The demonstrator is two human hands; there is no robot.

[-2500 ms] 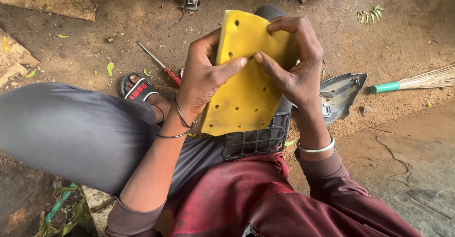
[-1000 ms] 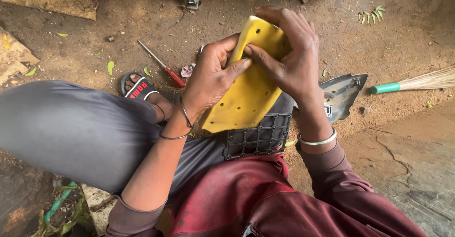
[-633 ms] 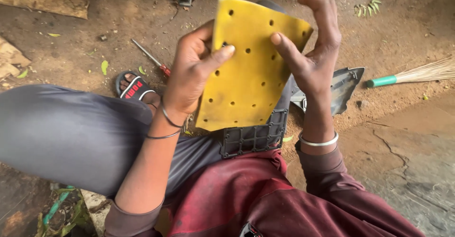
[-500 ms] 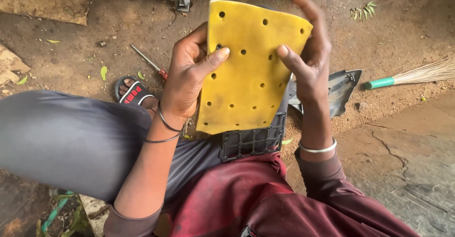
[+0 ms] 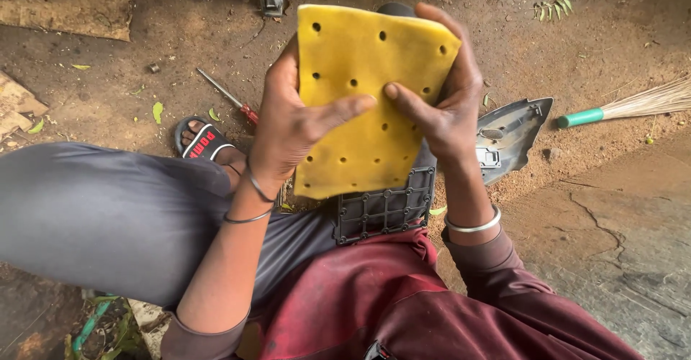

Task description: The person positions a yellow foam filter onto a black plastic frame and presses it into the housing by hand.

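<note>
Hands meet over the lap: left hand [image 5: 288, 126] and right hand [image 5: 443, 94] each pinch a side edge of the yellow perforated foam sheet [image 5: 363, 101], seemingly light, soft and bendy, held upright against a black ribbed plastic panel [image 5: 385, 209].

Between the left hand [image 5: 288, 126] and right hand [image 5: 443, 105] sits a mustard-yellow foam pad [image 5: 367, 101] dotted with dark round holes. Below them lies a black gridded panel [image 5: 385, 209]. Right of the right hand, a green-handled broom [image 5: 619, 108]; left of the left hand, a red-handled screwdriver [image 5: 232, 101].
</note>
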